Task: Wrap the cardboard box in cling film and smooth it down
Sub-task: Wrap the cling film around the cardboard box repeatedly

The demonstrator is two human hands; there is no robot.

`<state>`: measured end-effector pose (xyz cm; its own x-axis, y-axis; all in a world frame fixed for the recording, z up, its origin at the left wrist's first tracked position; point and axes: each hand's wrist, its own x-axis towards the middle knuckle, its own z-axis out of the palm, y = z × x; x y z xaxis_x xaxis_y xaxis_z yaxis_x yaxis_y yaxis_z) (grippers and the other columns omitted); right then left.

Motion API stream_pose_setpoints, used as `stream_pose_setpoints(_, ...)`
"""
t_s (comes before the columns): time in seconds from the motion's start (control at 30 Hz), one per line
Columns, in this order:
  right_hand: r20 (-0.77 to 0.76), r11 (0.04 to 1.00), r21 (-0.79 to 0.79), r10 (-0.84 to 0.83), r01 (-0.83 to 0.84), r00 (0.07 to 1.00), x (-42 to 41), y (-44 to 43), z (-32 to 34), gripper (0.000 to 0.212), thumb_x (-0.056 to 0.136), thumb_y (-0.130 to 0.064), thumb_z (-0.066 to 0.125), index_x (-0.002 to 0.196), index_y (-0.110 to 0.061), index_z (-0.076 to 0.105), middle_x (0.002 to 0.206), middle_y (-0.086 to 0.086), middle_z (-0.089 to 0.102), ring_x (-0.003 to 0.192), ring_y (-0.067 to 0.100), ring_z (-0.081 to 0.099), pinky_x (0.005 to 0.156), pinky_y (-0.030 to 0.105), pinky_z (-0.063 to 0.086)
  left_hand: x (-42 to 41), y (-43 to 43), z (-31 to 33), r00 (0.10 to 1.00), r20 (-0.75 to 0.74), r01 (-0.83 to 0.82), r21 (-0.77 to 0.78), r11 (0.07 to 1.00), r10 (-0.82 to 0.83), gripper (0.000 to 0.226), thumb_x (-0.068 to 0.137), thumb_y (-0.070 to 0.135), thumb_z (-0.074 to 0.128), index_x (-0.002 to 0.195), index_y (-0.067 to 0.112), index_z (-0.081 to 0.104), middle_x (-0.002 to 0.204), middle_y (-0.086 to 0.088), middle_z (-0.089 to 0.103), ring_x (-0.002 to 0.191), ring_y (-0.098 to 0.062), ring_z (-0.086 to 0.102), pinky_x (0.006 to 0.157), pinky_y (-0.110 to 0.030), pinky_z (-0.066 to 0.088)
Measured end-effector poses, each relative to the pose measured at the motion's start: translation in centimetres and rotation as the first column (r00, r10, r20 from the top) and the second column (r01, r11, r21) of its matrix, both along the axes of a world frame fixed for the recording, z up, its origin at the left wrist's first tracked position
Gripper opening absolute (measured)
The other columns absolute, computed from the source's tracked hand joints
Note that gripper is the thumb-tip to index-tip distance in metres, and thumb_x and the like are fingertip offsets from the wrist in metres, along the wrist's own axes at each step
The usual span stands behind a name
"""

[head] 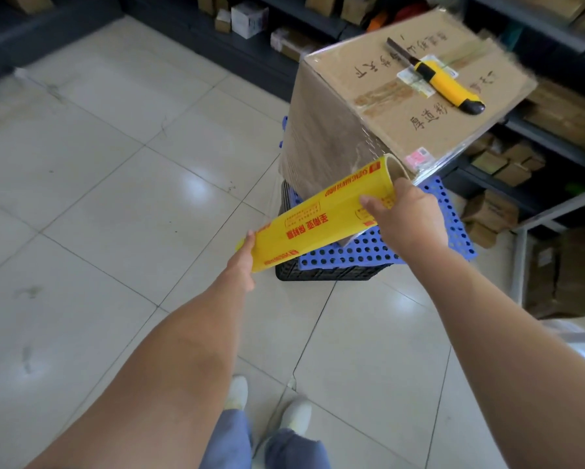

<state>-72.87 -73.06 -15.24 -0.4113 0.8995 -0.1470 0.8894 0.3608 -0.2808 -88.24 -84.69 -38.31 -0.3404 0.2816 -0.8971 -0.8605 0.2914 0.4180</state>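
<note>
A tall cardboard box with handwriting on its top stands on a blue perforated board. Shiny cling film covers its near side faces. I hold a yellow roll of cling film slanted in front of the box's near corner. My left hand grips the roll's lower end and my right hand grips its upper end. A thin sheet of film seems to run from the roll to the box. A yellow and black utility knife lies on the box top.
The blue board rests on a black crate on a pale tiled floor. Dark shelves with small boxes run along the back and the right side. A white metal frame stands at the right. My shoes are below.
</note>
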Motion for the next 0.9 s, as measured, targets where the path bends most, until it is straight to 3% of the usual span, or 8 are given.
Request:
stream_pose_setpoints(0.13,0.038,0.998,-0.019,0.054,-0.054,0.998,1.3,0.9,0.2,0.036,0.093,-0.036,0.055,0.112,-0.006,0.05,0.09,0.012,0.055,0.083,0.032,0.058,0.064,0.039,0.047,1.3,1.0,-0.2,0.999,0.033,-0.043,0.039,0.998,0.042,0.081,0.082,0.057,0.062,0.148,0.024,0.027,0.152,-0.005,0.031,0.139,-0.027,0.03,0.115,-0.051,0.017)
stream_pose_setpoints(0.27,0.097,0.991,-0.042,0.13,-0.127,0.987,2.8,1.9,0.2,0.037,0.091,-0.043,0.054,0.103,-0.008,0.049,0.073,0.003,0.047,0.079,0.029,0.054,0.063,0.037,0.046,3.4,1.2,-0.3,0.993,0.032,-0.12,0.067,0.991,0.118,0.061,0.089,0.038,0.059,0.142,0.02,0.035,0.145,-0.007,0.04,0.134,-0.025,0.037,0.115,-0.049,0.018)
stream_pose_setpoints(0.4,0.15,0.975,-0.019,0.22,-0.22,0.964,3.7,3.3,0.3,0.05,0.089,-0.061,0.044,0.088,-0.011,0.046,0.071,0.003,0.046,0.079,0.026,0.051,0.061,0.033,0.04,5.7,1.5,0.1,0.978,0.001,-0.206,0.055,0.977,0.206,0.082,0.075,0.068,0.059,0.141,0.026,0.035,0.145,-0.004,0.04,0.136,-0.026,0.035,0.116,-0.051,0.018)
stream_pose_setpoints(0.47,0.127,0.961,-0.019,0.276,-0.276,0.953,4.3,4.0,0.2,0.05,0.091,-0.056,0.047,0.104,-0.008,0.053,0.087,0.009,0.056,0.082,0.026,0.053,0.064,0.033,0.041,7.1,1.7,-0.2,0.973,0.005,-0.23,0.021,0.973,0.23,0.095,0.07,0.076,0.056,0.144,0.024,0.032,0.149,-0.005,0.036,0.138,-0.027,0.033,0.116,-0.052,0.018)
stream_pose_setpoints(0.57,0.078,0.942,-0.067,0.332,-0.328,0.94,5.6,5.1,-0.3,0.049,0.092,-0.041,0.055,0.122,-0.003,0.05,0.104,0.014,0.061,0.096,0.031,0.058,0.067,0.033,0.041,8.8,1.4,-0.1,0.95,0.002,-0.314,0.038,0.949,0.314,0.078,0.079,0.062,0.061,0.142,0.022,0.036,0.144,-0.003,0.042,0.135,-0.026,0.037,0.113,-0.05,0.02)
stream_pose_setpoints(0.73,0.019,0.922,-0.123,0.373,-0.368,0.928,7.9,6.7,-0.5,0.04,0.089,-0.046,0.055,0.09,-0.007,0.054,0.067,0.003,0.053,0.073,0.025,0.055,0.06,0.031,0.04,11.5,1.4,0.6,0.918,-0.036,-0.392,0.074,0.917,0.395,0.056,0.087,0.038,0.062,0.137,0.019,0.044,0.139,-0.003,0.048,0.129,-0.022,0.042,0.114,-0.045,0.02)
stream_pose_setpoints(0.83,0.057,0.915,-0.087,0.4,-0.394,0.915,8.3,7.2,0.1,0.035,0.093,-0.046,0.051,0.087,-0.011,0.047,0.064,0.0,0.045,0.065,0.019,0.049,0.055,0.03,0.033,12.7,1.5,0.6,0.923,-0.04,-0.379,0.072,0.923,0.382,0.08,0.075,0.06,0.066,0.14,0.021,0.039,0.142,-0.003,0.046,0.132,-0.023,0.039,0.114,-0.05,0.019)
stream_pose_setpoints(0.9,0.075,0.907,-0.07,0.42,-0.415,0.904,8.3,7.3,0.4,0.03,0.094,-0.04,0.052,0.101,-0.011,0.051,0.068,0.0,0.047,0.071,0.02,0.05,0.059,0.029,0.034,13.1,1.6,0.4,0.935,-0.048,-0.35,0.02,0.937,0.35,0.104,0.06,0.076,0.066,0.142,0.02,0.036,0.143,-0.004,0.045,0.134,-0.024,0.038,0.113,-0.052,0.021)
